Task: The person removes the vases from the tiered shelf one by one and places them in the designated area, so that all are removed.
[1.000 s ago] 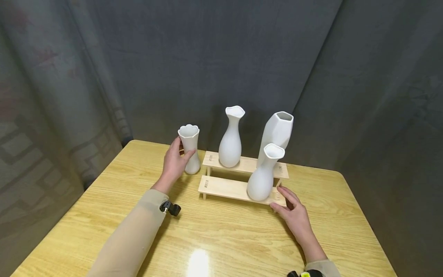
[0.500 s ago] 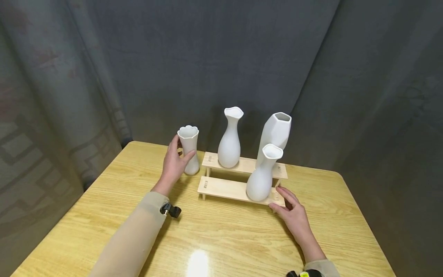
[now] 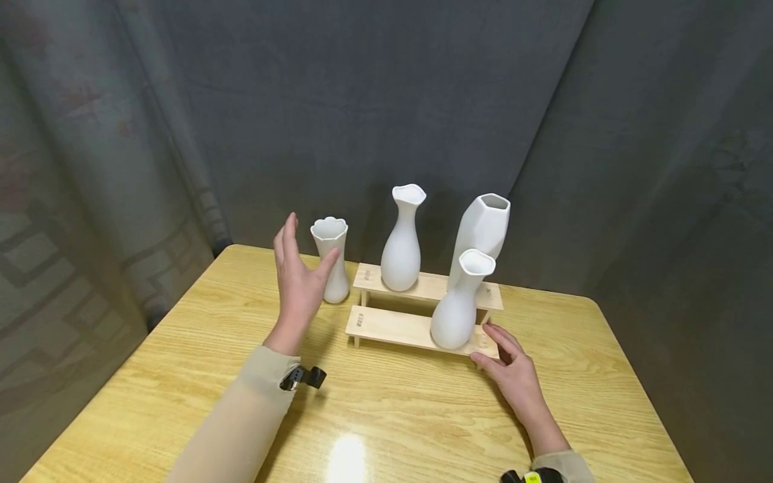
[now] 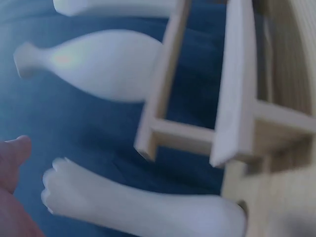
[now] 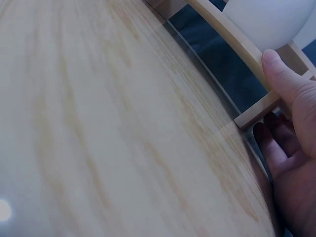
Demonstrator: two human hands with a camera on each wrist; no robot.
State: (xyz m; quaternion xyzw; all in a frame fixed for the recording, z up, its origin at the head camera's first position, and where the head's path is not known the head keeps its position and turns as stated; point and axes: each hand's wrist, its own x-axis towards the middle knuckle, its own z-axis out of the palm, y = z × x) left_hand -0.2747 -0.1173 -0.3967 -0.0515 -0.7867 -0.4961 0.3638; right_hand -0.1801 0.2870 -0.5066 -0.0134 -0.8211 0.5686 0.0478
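"What lies nearest to you?"

"The near part of the desk (image 3: 386, 422), yellowish with wood grain and a bright glare on it. There's a black device (image 3: 547, 476) on my right wrist; its yellow label is too small to read. A second black device (image 3: 293, 378) sits on my left wrist."

"And your right fingers (image 3: 506, 341)?"

"They pinch the right end of the lower plank of the two-tier wooden stand (image 3: 392, 327), thumb on its front edge, the others curled beside the leg."

"Does the stand carry writing?"

"Dark printed marks near the ends of both planks, too small for me to make out. On the lower plank, toward the right, stands a white bottle-shaped vase (image 3: 454, 318)."

"Your left fingers (image 3: 290, 243)?"

"Spread, thumb wide apart, near the scalloped-rim vase (image 3: 335, 272). My left wrist view shows a gap between thumb and vase. It stands upright on the desk, just beside the stand's left end."

"Farther back?"

"On the upper plank, a slender-necked vase (image 3: 401, 258) toward the left and a faceted vase (image 3: 483, 228) toward the right, partly hidden. Behind everything hangs a dark grey curtain (image 3: 374, 100)."
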